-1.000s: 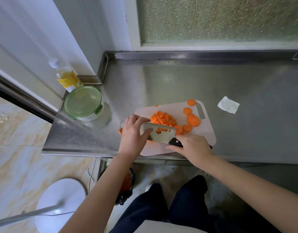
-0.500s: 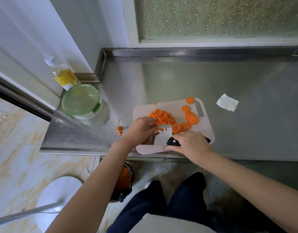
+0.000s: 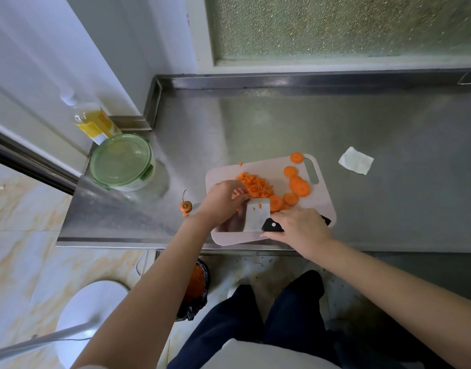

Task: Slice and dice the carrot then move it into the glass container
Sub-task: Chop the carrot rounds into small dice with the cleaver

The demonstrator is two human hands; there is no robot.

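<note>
Steel desk (image 3: 282, 123) carries the cutting board (image 3: 325, 206), with diced carrot (image 3: 255, 186) heaped at its eleven o'clock. Right hand (image 3: 298, 230) grips the cleaver (image 3: 257, 217) by its handle. Left hand (image 3: 223, 201) curls over the blade, probably to wipe off sticking bits. The glass container (image 3: 122, 163), lid on, stands at nine o'clock.

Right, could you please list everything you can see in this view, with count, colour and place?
steel counter: one, grey, below the window.
cutting board: one, pale pink, counter's near edge.
diced carrot: one pile, orange, board's left half.
carrot rounds: several, orange, board's right half.
carrot end: one, orange, counter, left of board.
cleaver: one, steel blade, black handle, over the board.
glass container: one, green lid, counter's left end.
bottle: one, yellow label, behind the container.
tissue: one, white, right of the board.
bin bag: one, black, floor below the counter.
left hand: one, fingers at the cleaver's blade.
right hand: one, grip on the cleaver's handle.
</note>
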